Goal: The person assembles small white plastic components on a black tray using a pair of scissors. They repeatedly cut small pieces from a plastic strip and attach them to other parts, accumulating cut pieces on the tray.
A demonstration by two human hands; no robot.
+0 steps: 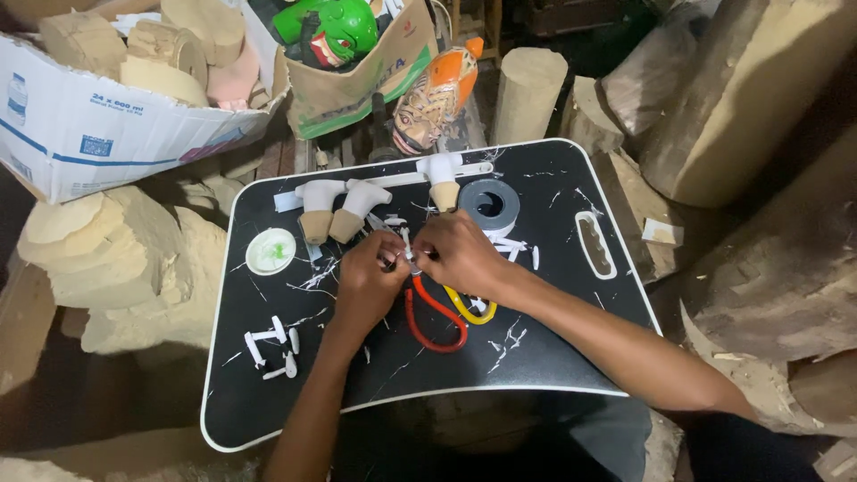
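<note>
Over a black lap tray (553,187) my left hand (369,281) and my right hand (460,254) meet, fingers pinched together on a small white piece (407,253) between them. Scissors with a red handle (437,321) and a yellow handle (473,312) lie right under the hands. Just beyond stand three carved wooden pieces with white-painted tops (319,207) (357,210) (444,180). A grey roll of tape (489,203) sits beside my right hand.
A small white lid with green paint (270,250) sits at the tray's left. Small white pieces (272,344) and shavings lie scattered on it. Cardboard boxes of wood offcuts (107,116) and painted masks (344,36) stand behind; logs (759,98) crowd the right, pale wood blocks (116,259) the left.
</note>
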